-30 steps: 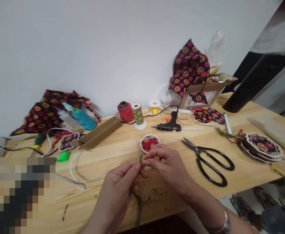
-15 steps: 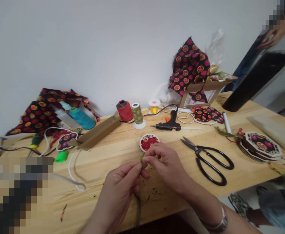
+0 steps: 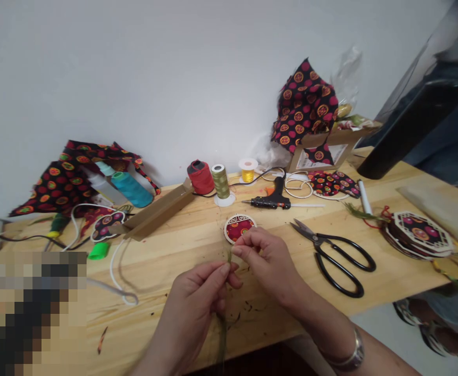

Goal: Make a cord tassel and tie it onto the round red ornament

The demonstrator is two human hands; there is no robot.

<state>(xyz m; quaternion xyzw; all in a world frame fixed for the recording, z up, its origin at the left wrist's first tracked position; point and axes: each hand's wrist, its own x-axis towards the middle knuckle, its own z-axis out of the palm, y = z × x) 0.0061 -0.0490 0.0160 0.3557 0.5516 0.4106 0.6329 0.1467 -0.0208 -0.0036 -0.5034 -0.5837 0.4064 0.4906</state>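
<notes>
My left hand [image 3: 197, 305] pinches a bundle of olive-green threads [image 3: 223, 334] between thumb and forefinger; the strands hang down past the table's front edge. My right hand [image 3: 266, 261], with a silver bracelet on its wrist, pinches the top end of the same threads just above the left fingertips. The two hands almost touch over the wooden table [image 3: 174, 256]. A small round red-and-white ornament [image 3: 238, 227] lies right behind my right fingers.
Black scissors [image 3: 336, 258] lie open to the right. A glue gun [image 3: 271, 200], red, green and yellow thread spools [image 3: 221, 181], patterned fabric [image 3: 70, 175], a cardboard box [image 3: 326, 146] and hexagonal ornaments [image 3: 419, 235] sit around. Someone's legs show at the right edge.
My hands stay nearly in place, the right fingers shifting slightly on the thread end. The person at the right has moved.
</notes>
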